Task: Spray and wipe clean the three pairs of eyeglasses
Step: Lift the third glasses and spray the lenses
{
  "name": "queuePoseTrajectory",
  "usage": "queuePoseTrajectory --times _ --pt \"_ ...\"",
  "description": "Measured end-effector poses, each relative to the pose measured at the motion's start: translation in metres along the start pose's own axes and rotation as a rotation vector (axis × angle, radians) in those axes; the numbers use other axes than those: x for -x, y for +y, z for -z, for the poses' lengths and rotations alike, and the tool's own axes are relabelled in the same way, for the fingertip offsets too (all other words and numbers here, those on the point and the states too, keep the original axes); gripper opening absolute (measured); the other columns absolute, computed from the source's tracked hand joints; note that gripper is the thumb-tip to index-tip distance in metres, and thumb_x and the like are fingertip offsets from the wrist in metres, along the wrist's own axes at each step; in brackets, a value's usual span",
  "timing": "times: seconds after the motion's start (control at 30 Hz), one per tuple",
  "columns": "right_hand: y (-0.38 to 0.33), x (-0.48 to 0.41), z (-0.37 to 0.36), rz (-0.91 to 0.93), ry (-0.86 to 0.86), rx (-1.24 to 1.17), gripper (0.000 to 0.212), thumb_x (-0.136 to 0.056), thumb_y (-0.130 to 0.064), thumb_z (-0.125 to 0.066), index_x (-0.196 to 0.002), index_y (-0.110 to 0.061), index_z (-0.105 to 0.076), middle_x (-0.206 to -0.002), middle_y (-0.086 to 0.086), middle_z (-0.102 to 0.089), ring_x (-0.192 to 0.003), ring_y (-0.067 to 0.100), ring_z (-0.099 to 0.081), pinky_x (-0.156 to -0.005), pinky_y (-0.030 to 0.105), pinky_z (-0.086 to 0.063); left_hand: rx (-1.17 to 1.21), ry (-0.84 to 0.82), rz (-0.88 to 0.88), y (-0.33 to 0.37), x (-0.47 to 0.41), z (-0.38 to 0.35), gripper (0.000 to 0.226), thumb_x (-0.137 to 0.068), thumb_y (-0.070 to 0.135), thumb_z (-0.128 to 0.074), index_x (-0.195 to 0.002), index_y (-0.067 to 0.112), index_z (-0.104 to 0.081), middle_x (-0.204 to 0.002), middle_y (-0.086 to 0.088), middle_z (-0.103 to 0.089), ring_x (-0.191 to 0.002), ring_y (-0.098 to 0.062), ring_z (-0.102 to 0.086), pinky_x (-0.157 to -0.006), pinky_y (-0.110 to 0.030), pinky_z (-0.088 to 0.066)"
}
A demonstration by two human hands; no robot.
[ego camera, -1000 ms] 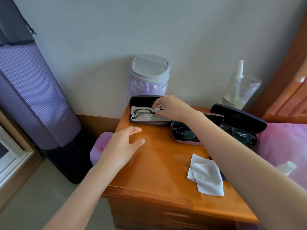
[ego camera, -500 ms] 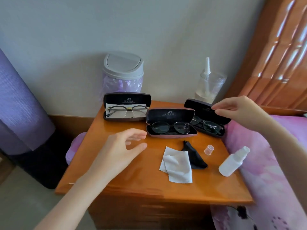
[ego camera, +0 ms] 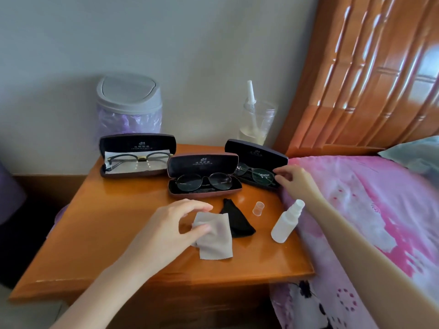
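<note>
Three open cases stand at the back of the wooden nightstand [ego camera: 107, 222], each with eyeglasses inside: the left pair [ego camera: 136, 157] on a white cloth, the middle dark round pair [ego camera: 204, 181], and the right pair [ego camera: 255, 174]. My right hand [ego camera: 294, 181] reaches into the right case, its thumb and forefinger at the right end of that frame with a small gap between them. Over the grey wiping cloth [ego camera: 216, 241], my left hand [ego camera: 171, 229] has its thumb touching the cloth's left edge and its fingers spread above. A white spray bottle [ego camera: 285, 224] lies uncapped, with its clear cap [ego camera: 258, 208] beside it.
A black cloth [ego camera: 235, 219] lies next to the grey one. Against the wall stand a small grey-lidded bin [ego camera: 129, 103] and a clear cup [ego camera: 257, 122] with a sprayer tube. A pink-covered bed [ego camera: 356, 198] and wooden headboard [ego camera: 368, 79] border the right side.
My right hand left the left case, passed over the right case's lid and came down to the glasses inside. My left hand moved right onto the grey cloth. My view turned right.
</note>
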State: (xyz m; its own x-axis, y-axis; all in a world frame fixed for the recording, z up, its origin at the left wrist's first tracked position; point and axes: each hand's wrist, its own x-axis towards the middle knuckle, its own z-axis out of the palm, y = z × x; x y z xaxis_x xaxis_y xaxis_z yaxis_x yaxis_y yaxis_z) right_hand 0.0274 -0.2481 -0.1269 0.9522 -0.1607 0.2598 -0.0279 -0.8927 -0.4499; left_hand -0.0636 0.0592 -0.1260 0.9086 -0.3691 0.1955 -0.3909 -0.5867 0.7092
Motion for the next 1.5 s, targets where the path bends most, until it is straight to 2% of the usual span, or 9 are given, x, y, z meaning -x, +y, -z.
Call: queuePoseTrajectory --times 0.17,0.37,0.5,0.57,0.7,0.8,0.97,1.37,1.5 --pt "0.001 0.002 -0.007 0.007 0.024 0.064 0.022 -0.094 -0.018 -0.058 -0.112 -0.015 -0.069 -0.103 0.008 -0.059 -0.097 0.023 -0.054 -0.077 0.027 -0.041 -0.011 -0.015 -0.003 -0.001 -0.001 -0.003 0.032 -0.085 0.045 -0.058 -0.113 0.056 -0.047 -0.117 0.041 -0.038 -0.108 0.015 -0.038 -0.072 0.005 -0.028" --pt "-0.004 0.008 0.007 0.0 0.055 -0.241 0.013 -0.088 -0.009 -0.065 -0.099 -0.007 -0.072 -0.093 0.002 -0.067 -0.085 0.013 -0.059 -0.067 0.005 -0.041 -0.03 -0.032 -0.017 0.0 -0.001 -0.006 0.034 -0.085 0.043 -0.059 -0.114 0.056 -0.045 -0.11 0.045 -0.033 -0.097 0.023 -0.037 -0.07 0.007 -0.03" --pt "-0.008 0.014 0.028 -0.009 0.078 -0.35 0.009 -0.09 -0.005 -0.062 -0.091 -0.006 -0.071 -0.085 0.012 -0.07 -0.075 0.022 -0.064 -0.075 0.023 -0.052 -0.03 -0.014 -0.012 -0.001 -0.002 -0.005 0.034 -0.085 0.043 -0.06 -0.115 0.054 -0.047 -0.117 0.04 -0.037 -0.105 0.015 -0.039 -0.07 0.007 -0.029" --pt "-0.011 0.021 0.048 -0.006 0.114 -0.4 0.011 -0.09 -0.001 -0.06 -0.09 -0.006 -0.07 -0.08 0.01 -0.068 -0.067 0.012 -0.065 -0.076 0.029 -0.055 -0.006 -0.002 -0.006 -0.002 -0.001 -0.002 0.032 -0.082 0.046 -0.059 -0.109 0.057 -0.046 -0.119 0.039 -0.04 -0.109 0.011 -0.041 -0.073 0.005 -0.03" --pt "-0.024 0.043 0.092 0.054 0.235 -0.521 0.012 -0.091 0.0 -0.058 -0.096 -0.006 -0.068 -0.073 -0.002 -0.071 -0.062 -0.007 -0.064 -0.066 0.011 -0.053 0.121 0.035 0.0 -0.002 0.001 0.006 0.03 -0.08 0.047 -0.06 -0.108 0.055 -0.055 -0.114 0.039 -0.053 -0.108 0.01 -0.052 -0.08 -0.001 -0.038" --pt "-0.046 0.063 0.107 0.095 0.25 -0.586 0.012 -0.091 -0.006 -0.06 -0.093 -0.012 -0.069 -0.068 -0.019 -0.072 -0.068 -0.002 -0.068 -0.068 0.009 -0.052 0.234 0.078 -0.014 0.001 0.001 0.01 0.04 -0.077 0.046 -0.063 -0.117 0.049 -0.055 -0.113 0.03 -0.061 -0.108 0.012 -0.054 -0.085 -0.001 -0.041" --pt "-0.09 0.084 0.091 0.133 0.122 -0.811 0.015 -0.091 -0.005 -0.057 -0.091 -0.014 -0.07 -0.074 -0.008 -0.075 -0.071 0.006 -0.071 -0.067 0.013 -0.053 0.422 0.095 -0.013 0.012 0.0 0.014 0.069 -0.066 0.046 -0.07 -0.126 0.054 -0.038 -0.125 0.031 -0.053 -0.109 0.01 -0.057 -0.083 -0.004 -0.046" --pt "-0.123 0.077 0.046 0.008 -0.218 -1.058 0.02 -0.093 -0.014 -0.054 -0.103 -0.005 -0.068 -0.095 0.01 -0.075 -0.091 0.022 -0.072 -0.081 0.028 -0.058 0.628 0.285 -0.007 0.008 0.006 0.035 0.062 -0.061 0.036 -0.083 -0.117 0.028 -0.058 -0.112 0.016 -0.069 -0.106 0.0 -0.063 -0.084 -0.008 -0.047" --pt "-0.116 0.084 0.035 -0.012 -0.218 -1.013 0.026 -0.088 -0.026 -0.055 -0.104 -0.01 -0.069 -0.096 0.005 -0.076 -0.09 0.02 -0.072 -0.087 0.065 -0.045 0.693 0.287 -0.034 0.007 0.008 0.037 0.055 -0.061 0.026 -0.085 -0.111 0.024 -0.06 -0.11 0.013 -0.071 -0.105 -0.006 -0.065 -0.085 -0.013 -0.05"
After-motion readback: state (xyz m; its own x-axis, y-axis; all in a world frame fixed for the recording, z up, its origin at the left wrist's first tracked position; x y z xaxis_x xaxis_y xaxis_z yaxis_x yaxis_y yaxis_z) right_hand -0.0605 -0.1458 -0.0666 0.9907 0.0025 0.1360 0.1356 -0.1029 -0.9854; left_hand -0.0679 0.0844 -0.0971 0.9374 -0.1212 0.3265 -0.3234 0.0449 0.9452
